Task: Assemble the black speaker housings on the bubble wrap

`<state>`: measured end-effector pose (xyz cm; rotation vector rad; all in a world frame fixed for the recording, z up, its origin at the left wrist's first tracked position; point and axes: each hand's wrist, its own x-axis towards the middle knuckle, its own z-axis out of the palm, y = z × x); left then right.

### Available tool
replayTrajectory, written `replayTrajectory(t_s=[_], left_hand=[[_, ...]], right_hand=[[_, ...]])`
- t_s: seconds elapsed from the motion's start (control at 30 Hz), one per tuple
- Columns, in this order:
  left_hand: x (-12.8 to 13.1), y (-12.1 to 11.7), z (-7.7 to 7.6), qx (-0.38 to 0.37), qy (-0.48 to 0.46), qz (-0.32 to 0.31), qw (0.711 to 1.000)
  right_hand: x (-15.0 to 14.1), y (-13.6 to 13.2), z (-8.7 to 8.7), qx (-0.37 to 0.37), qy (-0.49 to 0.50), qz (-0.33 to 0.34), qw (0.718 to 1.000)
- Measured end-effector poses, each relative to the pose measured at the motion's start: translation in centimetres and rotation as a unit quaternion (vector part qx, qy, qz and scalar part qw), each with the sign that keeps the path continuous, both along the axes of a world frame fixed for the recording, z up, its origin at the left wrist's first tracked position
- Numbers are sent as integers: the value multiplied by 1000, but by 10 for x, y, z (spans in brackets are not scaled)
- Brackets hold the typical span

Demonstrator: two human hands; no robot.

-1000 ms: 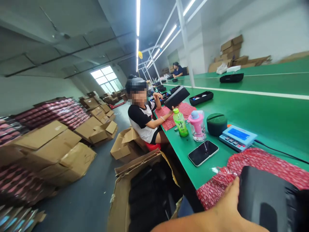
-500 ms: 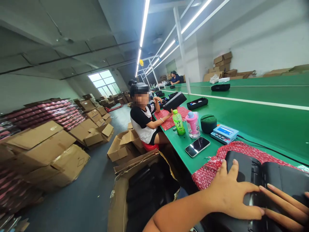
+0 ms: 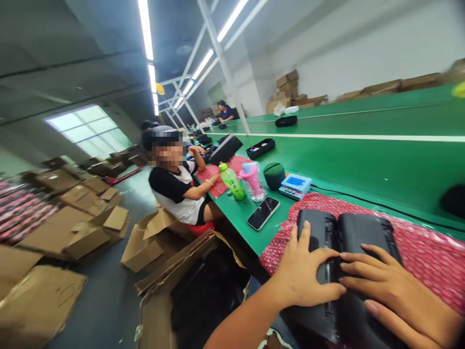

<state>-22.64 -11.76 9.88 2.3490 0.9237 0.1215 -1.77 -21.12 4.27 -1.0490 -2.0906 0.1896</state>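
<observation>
Two black plastic casings (image 3: 366, 228), long and rounded, lie side by side at the lower right, partly on a red bubble-wrap sheet (image 3: 421, 252). My left hand (image 3: 298, 271) rests on the left black casing (image 3: 316, 220) with its fingers spread; its thumb and forefinger reach toward the gap between the two. Across the right casing lies my right hand (image 3: 395, 286), fingers stretched out and apart, tips near that gap. Both hands touch the casings from above, and neither is closed round one. The casings' near ends are partly hidden by my hands and arms.
Left of the casings are a phone (image 3: 263, 213), a green bottle (image 3: 232, 182), a pink-lidded cup (image 3: 253, 182), a dark green round speaker (image 3: 273, 175) and a blue device (image 3: 295, 186) with a cable. A cardboard box (image 3: 156, 310) holds black parts. A co-worker (image 3: 174, 189) sits beyond.
My view has turned to the right, so the casings and both hands now show more fully. The hands stay on the casings, and the right hand is now mostly in sight.
</observation>
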Motion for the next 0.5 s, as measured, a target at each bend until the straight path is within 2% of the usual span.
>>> replayTrajectory(t_s=[0.1,0.17,0.2,0.23,0.3,0.37,0.4,0.5], left_hand=[[2,0,1,11,29,-2,1000],[3,1,0,22,44,-3,999],[3,1,-1,31,49,-8,998],[3,1,-2,43,52,-16,998],[2,3,-5,67,53,-37,996],[0,5,-8,89,53,-53,993],[-1,5,-9,99,53,-57,992],[-1,6,-10,116,49,-59,990]], right_hand=[[3,1,7,-18,7,40,999],[6,2,6,-18,104,59,993],[7,2,4,-19,177,48,983],[7,2,3,-21,259,18,966],[4,1,0,-24,402,-69,913],[1,0,1,-16,470,-133,872],[1,0,2,-11,472,-139,870],[5,4,4,0,405,-140,904]])
